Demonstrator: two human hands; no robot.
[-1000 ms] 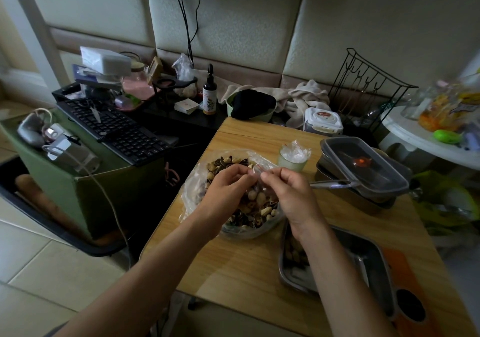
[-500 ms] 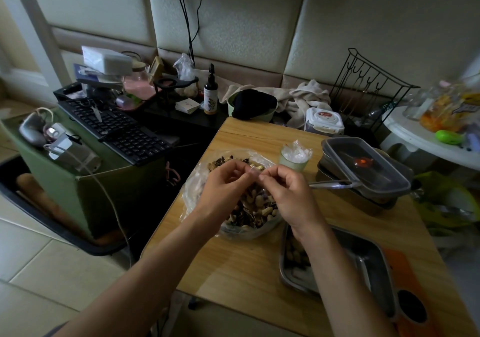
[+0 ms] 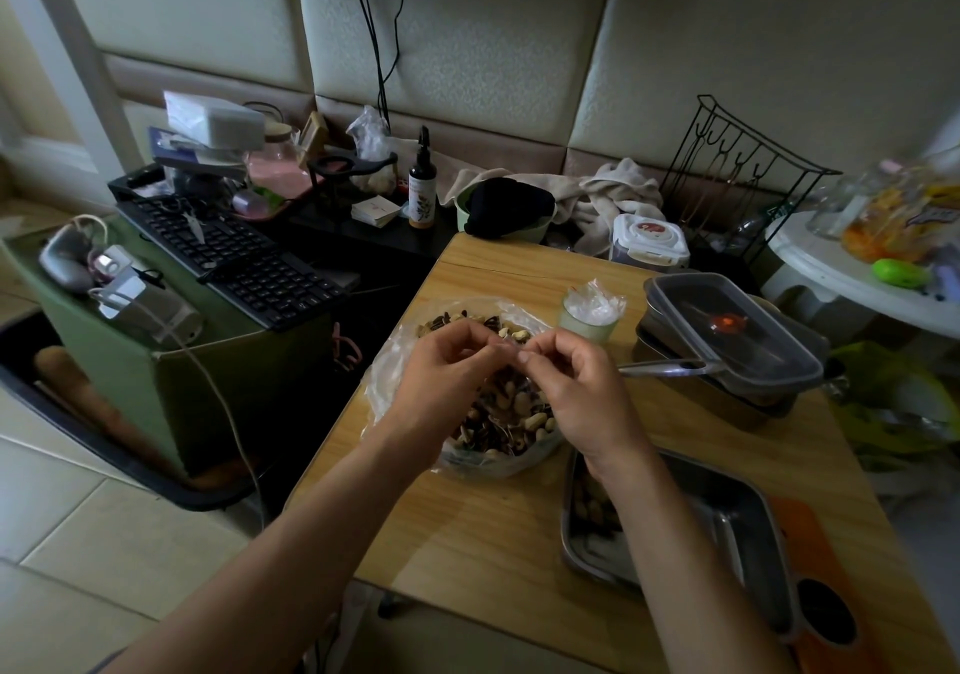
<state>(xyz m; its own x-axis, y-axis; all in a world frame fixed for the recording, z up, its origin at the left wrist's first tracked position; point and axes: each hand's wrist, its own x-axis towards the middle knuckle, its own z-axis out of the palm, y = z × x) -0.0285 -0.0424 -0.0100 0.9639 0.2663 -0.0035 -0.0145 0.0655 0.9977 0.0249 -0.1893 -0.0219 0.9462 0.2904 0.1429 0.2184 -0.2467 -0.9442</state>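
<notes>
Two hands meet above the clear plastic bag (image 3: 387,387) of mixed nuts and striped seeds, which lies on the wooden table (image 3: 467,533). The left hand (image 3: 441,367) has its fingers curled and pinches a small piece (image 3: 511,350) at their tips. The right hand (image 3: 582,393) pinches the same piece from the other side. Compared with half a second ago, both hands sit in nearly the same spot, fingertips still joined. The piece is mostly hidden by the fingertips and too small to identify. The right forearm covers part of the metal tray (image 3: 737,512), whose contents are dim.
</notes>
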